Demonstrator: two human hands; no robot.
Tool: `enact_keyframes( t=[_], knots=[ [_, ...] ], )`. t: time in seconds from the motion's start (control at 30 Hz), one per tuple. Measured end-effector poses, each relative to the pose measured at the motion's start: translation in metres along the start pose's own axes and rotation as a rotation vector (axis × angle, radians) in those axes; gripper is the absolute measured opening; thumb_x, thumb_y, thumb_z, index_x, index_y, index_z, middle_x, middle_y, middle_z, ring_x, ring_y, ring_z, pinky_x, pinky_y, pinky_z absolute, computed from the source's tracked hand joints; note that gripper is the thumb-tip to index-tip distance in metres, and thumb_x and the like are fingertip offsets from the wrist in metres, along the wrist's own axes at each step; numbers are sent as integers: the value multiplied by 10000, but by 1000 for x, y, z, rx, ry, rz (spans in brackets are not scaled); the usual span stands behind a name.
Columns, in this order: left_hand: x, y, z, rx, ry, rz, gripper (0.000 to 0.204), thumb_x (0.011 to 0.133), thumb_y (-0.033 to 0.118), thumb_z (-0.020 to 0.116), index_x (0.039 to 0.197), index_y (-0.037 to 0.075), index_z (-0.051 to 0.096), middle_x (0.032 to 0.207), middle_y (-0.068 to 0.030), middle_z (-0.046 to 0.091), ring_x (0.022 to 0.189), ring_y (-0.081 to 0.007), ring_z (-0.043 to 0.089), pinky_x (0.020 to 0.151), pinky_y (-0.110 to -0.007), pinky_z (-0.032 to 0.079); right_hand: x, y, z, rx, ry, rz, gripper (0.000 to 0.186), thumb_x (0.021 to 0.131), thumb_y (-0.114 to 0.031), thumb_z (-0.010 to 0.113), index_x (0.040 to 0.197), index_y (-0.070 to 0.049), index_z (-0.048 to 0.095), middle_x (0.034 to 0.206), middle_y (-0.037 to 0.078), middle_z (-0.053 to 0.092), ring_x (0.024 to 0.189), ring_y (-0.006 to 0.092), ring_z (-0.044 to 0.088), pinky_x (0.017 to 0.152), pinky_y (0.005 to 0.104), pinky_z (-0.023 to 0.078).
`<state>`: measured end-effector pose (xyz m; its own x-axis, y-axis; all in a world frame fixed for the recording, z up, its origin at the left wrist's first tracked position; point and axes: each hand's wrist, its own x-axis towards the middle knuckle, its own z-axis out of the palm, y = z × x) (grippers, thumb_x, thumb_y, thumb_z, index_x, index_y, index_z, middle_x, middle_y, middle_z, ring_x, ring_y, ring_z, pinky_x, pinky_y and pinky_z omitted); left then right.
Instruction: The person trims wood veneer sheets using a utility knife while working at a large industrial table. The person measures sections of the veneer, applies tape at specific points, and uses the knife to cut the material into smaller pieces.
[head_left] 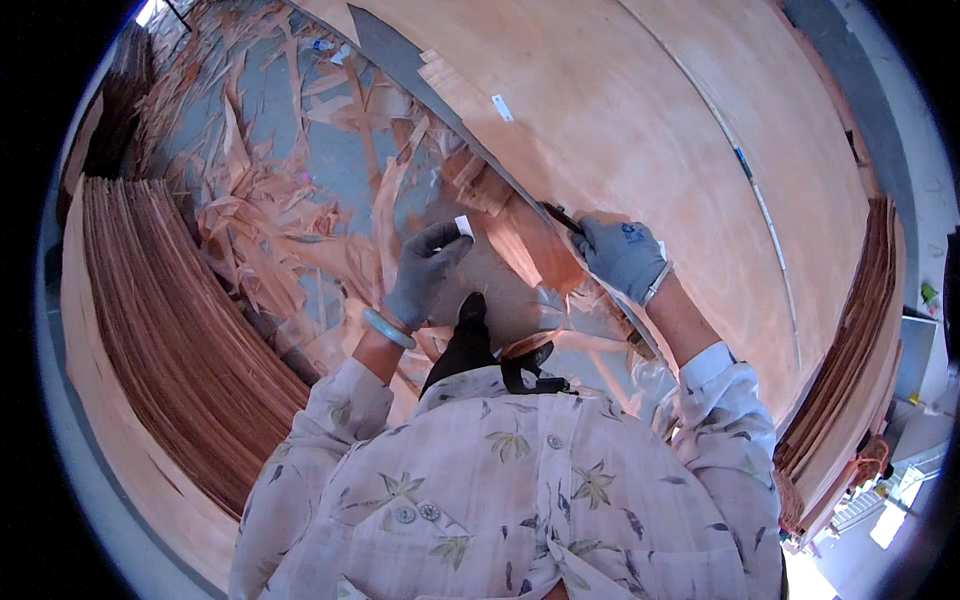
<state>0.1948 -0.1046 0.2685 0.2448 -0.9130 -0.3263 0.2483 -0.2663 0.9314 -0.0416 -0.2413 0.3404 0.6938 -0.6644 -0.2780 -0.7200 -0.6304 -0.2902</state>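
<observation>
My left hand point(428, 272), in a grey glove, is closed, pinching a small white strip point(463, 227) between thumb and fingers. It hangs over the littered floor, left of the sheet's edge. My right hand point(622, 257), also gloved, is closed around a dark slim tool point(562, 217) whose kind I cannot make out. That hand rests at the near left edge of a large pale wood veneer sheet point(640, 130). Another white strip point(502, 108) lies on the sheet, beside a ragged patch of veneer near its edge.
A long thin rod point(742, 160) with a blue band lies across the sheet. Stacks of veneer stand at the left point(170, 320) and right point(850, 330). Torn veneer scraps point(260, 220) cover much of the floor. My shoe point(473, 308) is below, between my hands.
</observation>
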Motion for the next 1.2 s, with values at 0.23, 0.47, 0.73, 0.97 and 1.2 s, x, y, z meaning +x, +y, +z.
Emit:
enact_keyframes(
  t=[0.23, 0.47, 0.73, 0.97, 1.2],
  knots=[
    [-4, -20, 20, 54, 32, -51, 165, 859, 124, 589, 986, 21, 612, 797, -16, 622, 707, -97, 575, 634, -229, 466, -43, 23, 20, -11, 55, 28, 186, 825, -232, 512, 896, -66, 557, 754, 157, 599, 709, 359, 595, 612, 444, 472],
    [-41, -41, 85, -148, 101, -119, 165, 881, 139, 537, 988, 23, 586, 840, -77, 643, 719, -146, 618, 628, -245, 499, -191, 62, 31, -15, 28, 120, 159, 825, -195, 509, 901, -59, 538, 742, 149, 602, 680, 351, 601, 579, 462, 468],
    [-154, -103, 207, -279, 110, -113, 177, 852, 100, 564, 1001, 4, 568, 913, -101, 637, 753, -170, 622, 680, -273, 507, -333, 133, 80, 3, 85, 94, 179, 826, -223, 520, 885, -61, 566, 750, 174, 611, 682, 360, 604, 587, 456, 478],
    [-213, -133, 296, -301, 22, -164, 144, 849, 63, 571, 984, 13, 567, 923, -89, 626, 805, -172, 613, 715, -270, 503, -326, 157, 60, 49, -134, 33, 290, 874, -304, 443, 931, -80, 619, 848, 183, 644, 798, 347, 630, 704, 439, 488],
    [-235, -147, 322, -375, 16, -212, 152, 854, 74, 561, 990, 10, 582, 922, -87, 619, 814, -186, 615, 725, -279, 509, -432, 163, 77, 12, -15, 140, 190, 851, -218, 481, 927, -53, 539, 811, 172, 639, 754, 344, 628, 624, 452, 486]
  ],
)
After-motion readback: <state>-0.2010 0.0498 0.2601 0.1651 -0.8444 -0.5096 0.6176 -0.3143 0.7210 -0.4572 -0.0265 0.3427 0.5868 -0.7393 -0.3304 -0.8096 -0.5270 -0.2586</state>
